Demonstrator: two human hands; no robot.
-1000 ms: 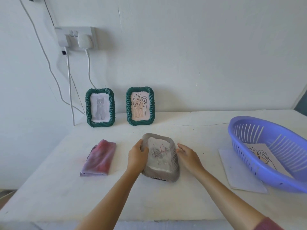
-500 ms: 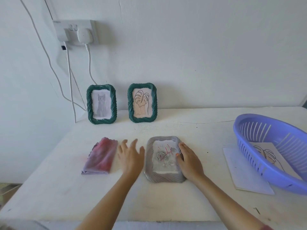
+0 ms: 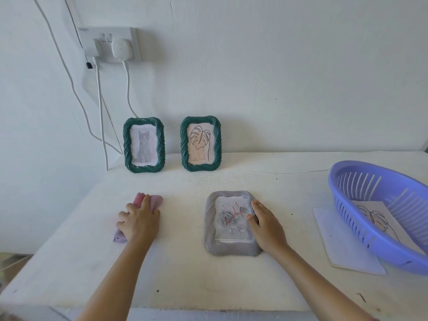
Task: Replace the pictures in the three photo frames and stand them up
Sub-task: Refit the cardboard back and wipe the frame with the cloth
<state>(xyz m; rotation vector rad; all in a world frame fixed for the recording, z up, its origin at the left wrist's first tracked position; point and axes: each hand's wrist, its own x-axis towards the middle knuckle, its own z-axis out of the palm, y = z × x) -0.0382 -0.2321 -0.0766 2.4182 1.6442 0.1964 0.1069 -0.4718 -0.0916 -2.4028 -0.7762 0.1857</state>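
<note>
Your right hand [image 3: 266,224] lies flat, fingers straight, pinning the grey frame [image 3: 210,228] face up on the table [image 3: 185,274] so it can't slide; your left hand [image 3: 139,222] curls round the pink cloth [image 3: 155,201], likely for wiping the glass. The cat frame [image 3: 144,144] and leaf frame [image 3: 200,143] already stand by the wall

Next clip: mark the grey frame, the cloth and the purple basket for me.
grey frame [image 3: 209,223], head view, on its ribbed left border.
cloth [image 3: 157,201], head view, on its pink far end.
purple basket [image 3: 356,228], head view, on its slotted near wall.
</note>
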